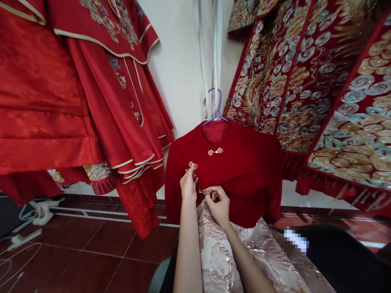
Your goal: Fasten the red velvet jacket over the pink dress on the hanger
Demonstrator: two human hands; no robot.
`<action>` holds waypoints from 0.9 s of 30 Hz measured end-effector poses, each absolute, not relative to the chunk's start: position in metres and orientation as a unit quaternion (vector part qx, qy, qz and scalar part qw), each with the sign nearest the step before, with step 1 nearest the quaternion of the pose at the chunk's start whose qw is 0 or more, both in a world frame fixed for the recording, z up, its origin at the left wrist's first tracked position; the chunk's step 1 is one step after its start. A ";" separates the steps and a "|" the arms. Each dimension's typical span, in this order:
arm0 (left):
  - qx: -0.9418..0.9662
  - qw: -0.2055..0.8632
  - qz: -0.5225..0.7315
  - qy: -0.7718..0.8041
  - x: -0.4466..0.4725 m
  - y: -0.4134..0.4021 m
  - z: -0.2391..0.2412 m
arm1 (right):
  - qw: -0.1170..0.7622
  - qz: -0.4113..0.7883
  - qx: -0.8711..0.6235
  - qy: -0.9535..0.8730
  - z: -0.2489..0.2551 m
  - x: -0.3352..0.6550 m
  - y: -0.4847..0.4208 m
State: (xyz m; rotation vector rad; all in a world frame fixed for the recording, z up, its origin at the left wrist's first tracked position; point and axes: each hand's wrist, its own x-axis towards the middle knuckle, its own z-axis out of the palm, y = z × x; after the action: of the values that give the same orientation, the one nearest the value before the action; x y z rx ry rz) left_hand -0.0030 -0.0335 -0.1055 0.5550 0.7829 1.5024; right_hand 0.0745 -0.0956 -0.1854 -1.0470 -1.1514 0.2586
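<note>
A dark red jacket [241, 175] hangs on a purple hanger [218, 106] in front of me. A pearl flower fastening [215, 151] joins its collar. My left hand [188, 184] is closed on the jacket's front edge at the left, its thumb against a second flower fastening [193, 165]. Just below and to the right, my right hand [219, 203] pinches a small gold ornamental button [201, 191] between thumb and fingertips. Both hands partly hide the edge there. Pale shiny patterned fabric [222, 260] lies below the jacket, around my forearms.
Red garments with cream piping [113, 101] hang at the left. Heavily embroidered red garments [299, 81] hang at the right. White straps [207, 53] run down above the hanger. White shoes [42, 213] and a power strip [24, 239] with cables lie on the tiled floor.
</note>
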 end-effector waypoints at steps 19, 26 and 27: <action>0.299 0.538 0.667 0.420 0.004 -0.016 -0.114 | 0.701 0.124 -0.474 -0.518 -0.184 0.075 -0.096; 0.337 0.540 0.663 0.394 0.001 -0.016 -0.125 | 0.702 0.123 -0.475 -0.517 -0.184 0.075 -0.096; 0.339 0.538 0.663 0.396 0.001 -0.017 -0.125 | 0.702 0.122 -0.475 -0.517 -0.183 0.075 -0.097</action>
State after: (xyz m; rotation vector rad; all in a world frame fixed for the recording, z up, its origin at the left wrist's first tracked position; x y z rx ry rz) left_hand 0.0010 -0.0171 -0.1252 0.8056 0.9425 1.5767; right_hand 0.0751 -0.0965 -0.1834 -1.0562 -1.1503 0.2706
